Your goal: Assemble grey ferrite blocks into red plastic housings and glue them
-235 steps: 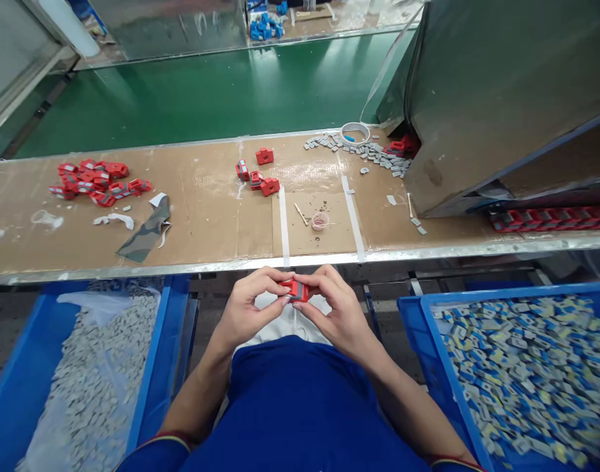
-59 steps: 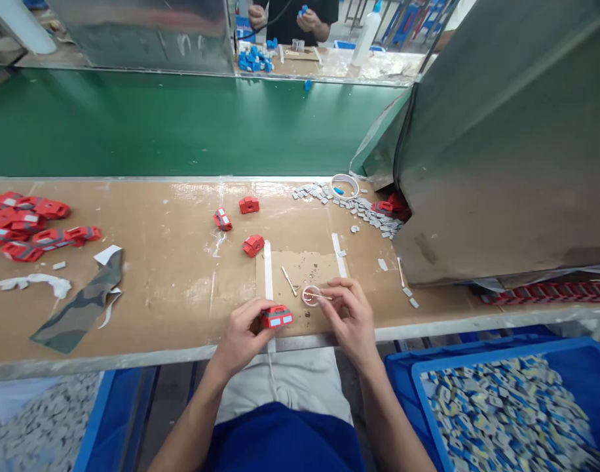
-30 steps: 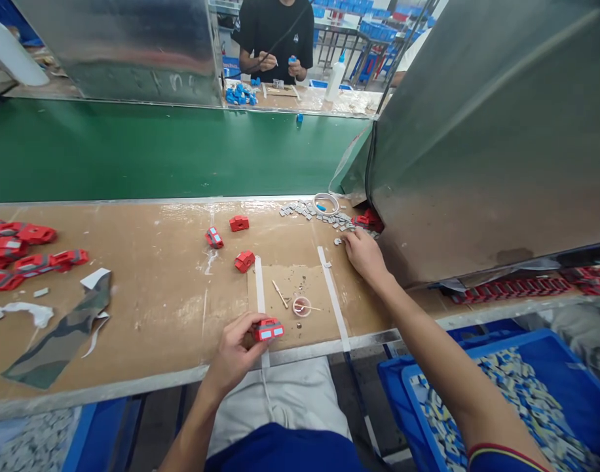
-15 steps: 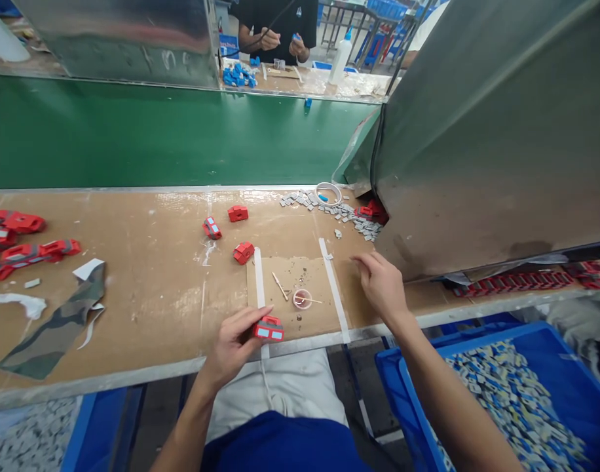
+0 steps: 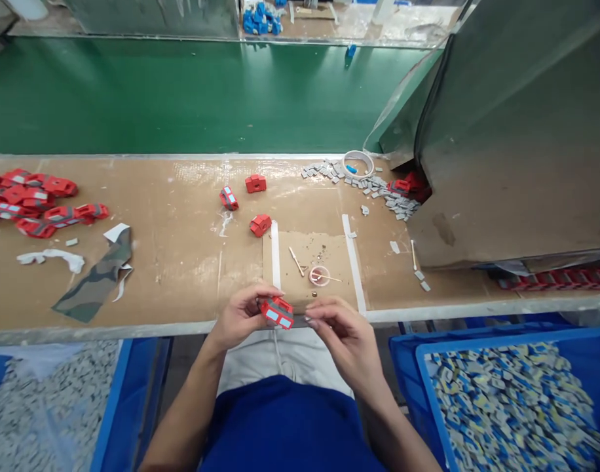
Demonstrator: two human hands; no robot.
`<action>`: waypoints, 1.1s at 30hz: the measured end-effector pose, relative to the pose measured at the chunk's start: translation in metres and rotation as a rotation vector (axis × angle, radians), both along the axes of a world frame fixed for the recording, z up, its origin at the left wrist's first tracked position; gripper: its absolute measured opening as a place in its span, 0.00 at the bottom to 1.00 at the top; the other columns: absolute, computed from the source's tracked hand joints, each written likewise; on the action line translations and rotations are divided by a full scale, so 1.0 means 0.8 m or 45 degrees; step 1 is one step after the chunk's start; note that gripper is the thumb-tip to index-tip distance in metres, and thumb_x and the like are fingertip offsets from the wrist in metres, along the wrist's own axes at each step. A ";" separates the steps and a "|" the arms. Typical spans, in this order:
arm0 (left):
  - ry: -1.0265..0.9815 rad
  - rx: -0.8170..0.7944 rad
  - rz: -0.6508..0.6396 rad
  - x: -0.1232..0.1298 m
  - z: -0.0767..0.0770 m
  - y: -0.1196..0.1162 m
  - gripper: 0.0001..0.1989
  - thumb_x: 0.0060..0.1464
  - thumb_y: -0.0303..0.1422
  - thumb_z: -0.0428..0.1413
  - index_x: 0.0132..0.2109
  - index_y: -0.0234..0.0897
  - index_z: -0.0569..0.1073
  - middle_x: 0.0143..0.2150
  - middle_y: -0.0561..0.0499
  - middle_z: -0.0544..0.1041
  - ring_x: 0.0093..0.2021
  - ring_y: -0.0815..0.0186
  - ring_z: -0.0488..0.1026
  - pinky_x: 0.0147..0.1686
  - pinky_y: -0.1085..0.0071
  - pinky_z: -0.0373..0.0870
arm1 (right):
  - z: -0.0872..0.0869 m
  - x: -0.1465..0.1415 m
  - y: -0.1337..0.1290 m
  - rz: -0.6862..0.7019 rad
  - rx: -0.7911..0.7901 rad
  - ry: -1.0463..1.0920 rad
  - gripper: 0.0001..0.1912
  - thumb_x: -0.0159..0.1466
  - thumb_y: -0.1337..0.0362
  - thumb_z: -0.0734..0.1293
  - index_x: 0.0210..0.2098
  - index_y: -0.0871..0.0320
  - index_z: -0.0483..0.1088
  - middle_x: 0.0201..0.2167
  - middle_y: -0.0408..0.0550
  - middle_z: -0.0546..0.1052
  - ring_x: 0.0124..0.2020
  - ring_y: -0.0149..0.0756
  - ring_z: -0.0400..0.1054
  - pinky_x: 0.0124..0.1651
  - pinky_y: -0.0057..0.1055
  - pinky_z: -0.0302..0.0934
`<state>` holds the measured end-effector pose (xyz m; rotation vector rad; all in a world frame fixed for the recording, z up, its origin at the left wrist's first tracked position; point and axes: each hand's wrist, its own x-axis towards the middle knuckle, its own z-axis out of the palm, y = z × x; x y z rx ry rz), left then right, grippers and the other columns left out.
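One red block fills the left grip; the right grip pinches a tiny pale piece.

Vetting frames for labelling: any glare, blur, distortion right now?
Head view: pale glare on the green belt; head view: blue bins splay toward the lower corners, suggesting a wide lens; head view: red piece in the left hand reads clearly, pale bit in the right hand too tiny to identify.
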<state>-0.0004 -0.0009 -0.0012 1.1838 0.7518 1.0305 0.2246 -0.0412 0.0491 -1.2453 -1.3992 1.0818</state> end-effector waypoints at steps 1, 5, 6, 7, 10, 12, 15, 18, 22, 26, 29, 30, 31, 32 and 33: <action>0.002 0.015 -0.019 0.000 0.001 0.001 0.17 0.56 0.34 0.72 0.52 0.41 0.84 0.43 0.46 0.81 0.39 0.66 0.79 0.38 0.75 0.76 | 0.001 -0.006 0.003 0.016 -0.009 0.033 0.05 0.70 0.64 0.71 0.38 0.53 0.81 0.37 0.49 0.81 0.37 0.35 0.77 0.36 0.28 0.71; 0.043 0.094 -0.079 0.000 0.009 0.004 0.15 0.59 0.38 0.69 0.52 0.42 0.85 0.44 0.45 0.81 0.40 0.65 0.79 0.39 0.73 0.76 | 0.000 -0.014 0.020 0.085 -0.089 0.083 0.04 0.69 0.62 0.72 0.40 0.54 0.81 0.34 0.47 0.81 0.34 0.35 0.76 0.36 0.29 0.70; 0.064 0.104 -0.078 0.001 0.010 0.004 0.15 0.60 0.39 0.69 0.52 0.42 0.85 0.43 0.45 0.81 0.41 0.64 0.79 0.39 0.72 0.77 | 0.000 -0.014 0.022 0.094 -0.119 0.087 0.05 0.69 0.61 0.73 0.40 0.55 0.81 0.33 0.47 0.82 0.33 0.35 0.76 0.36 0.30 0.71; 0.088 0.106 -0.073 0.001 0.011 0.005 0.16 0.60 0.41 0.68 0.52 0.42 0.85 0.43 0.45 0.80 0.41 0.63 0.79 0.39 0.72 0.77 | -0.002 -0.014 0.024 0.101 -0.151 0.090 0.06 0.68 0.60 0.73 0.40 0.56 0.80 0.33 0.48 0.82 0.33 0.36 0.77 0.37 0.31 0.72; 0.150 0.077 -0.076 0.001 0.012 0.005 0.18 0.60 0.43 0.68 0.53 0.40 0.85 0.41 0.44 0.80 0.39 0.63 0.79 0.38 0.71 0.78 | -0.006 -0.015 0.026 0.126 -0.202 0.088 0.10 0.68 0.56 0.74 0.36 0.57 0.79 0.33 0.48 0.83 0.32 0.36 0.77 0.38 0.33 0.72; 0.172 0.044 -0.085 0.002 0.011 0.004 0.19 0.59 0.44 0.68 0.53 0.39 0.85 0.41 0.44 0.80 0.39 0.63 0.79 0.37 0.71 0.78 | -0.008 -0.016 0.025 0.125 -0.192 0.079 0.12 0.69 0.55 0.73 0.34 0.57 0.79 0.32 0.48 0.83 0.32 0.36 0.76 0.38 0.33 0.72; 0.177 -0.024 -0.090 0.001 0.008 0.002 0.21 0.59 0.43 0.69 0.54 0.38 0.84 0.44 0.43 0.80 0.40 0.62 0.79 0.38 0.70 0.78 | -0.008 -0.017 0.025 0.122 -0.141 0.026 0.10 0.70 0.58 0.72 0.34 0.56 0.78 0.32 0.47 0.82 0.32 0.36 0.75 0.37 0.31 0.70; 0.193 -0.024 -0.109 0.000 0.007 0.001 0.20 0.59 0.42 0.69 0.55 0.38 0.83 0.45 0.44 0.80 0.41 0.61 0.79 0.39 0.68 0.77 | -0.003 -0.015 0.026 0.144 -0.071 -0.093 0.08 0.70 0.62 0.71 0.34 0.56 0.77 0.30 0.46 0.79 0.31 0.34 0.72 0.34 0.29 0.66; 0.293 0.130 -0.087 -0.001 0.009 0.001 0.15 0.62 0.38 0.66 0.53 0.38 0.84 0.42 0.45 0.81 0.41 0.61 0.78 0.40 0.68 0.75 | 0.005 -0.017 0.023 0.163 -0.020 -0.271 0.09 0.70 0.68 0.69 0.32 0.55 0.75 0.28 0.44 0.74 0.29 0.33 0.69 0.32 0.27 0.62; 0.453 0.250 0.023 0.001 0.010 -0.003 0.12 0.64 0.35 0.64 0.52 0.36 0.83 0.41 0.44 0.82 0.40 0.61 0.78 0.40 0.67 0.75 | 0.003 -0.024 0.012 0.127 0.041 -0.347 0.09 0.73 0.69 0.65 0.38 0.55 0.76 0.31 0.45 0.74 0.31 0.34 0.70 0.35 0.29 0.64; 0.527 0.345 0.089 0.006 0.010 -0.007 0.11 0.64 0.30 0.62 0.52 0.37 0.82 0.41 0.44 0.83 0.39 0.62 0.77 0.40 0.67 0.75 | -0.002 -0.027 0.006 0.121 0.043 -0.327 0.09 0.74 0.69 0.64 0.40 0.54 0.76 0.32 0.46 0.74 0.31 0.35 0.69 0.35 0.29 0.65; 0.536 0.375 0.095 0.007 0.010 -0.007 0.11 0.64 0.29 0.62 0.52 0.37 0.82 0.41 0.45 0.83 0.39 0.62 0.78 0.40 0.68 0.75 | -0.004 -0.027 0.006 0.123 0.039 -0.312 0.09 0.74 0.68 0.64 0.40 0.55 0.76 0.32 0.46 0.73 0.31 0.34 0.69 0.35 0.29 0.65; 0.544 0.397 0.100 0.008 0.009 -0.008 0.11 0.65 0.28 0.61 0.53 0.37 0.82 0.42 0.45 0.83 0.39 0.62 0.78 0.40 0.68 0.76 | -0.006 -0.026 0.007 0.126 0.033 -0.298 0.09 0.74 0.68 0.64 0.40 0.55 0.76 0.32 0.46 0.73 0.31 0.34 0.68 0.35 0.29 0.64; 0.556 0.410 0.104 0.009 0.009 -0.008 0.12 0.65 0.27 0.60 0.53 0.38 0.82 0.42 0.44 0.84 0.40 0.62 0.79 0.40 0.68 0.77 | -0.008 -0.024 0.008 0.131 0.024 -0.283 0.09 0.74 0.68 0.64 0.39 0.55 0.75 0.32 0.46 0.72 0.30 0.33 0.68 0.34 0.29 0.64; 0.570 0.421 0.104 0.009 0.008 -0.008 0.12 0.66 0.28 0.60 0.54 0.38 0.82 0.42 0.44 0.84 0.40 0.62 0.79 0.40 0.68 0.77 | -0.010 -0.022 0.010 0.137 0.012 -0.263 0.09 0.74 0.67 0.64 0.39 0.55 0.75 0.32 0.45 0.72 0.30 0.33 0.67 0.34 0.28 0.63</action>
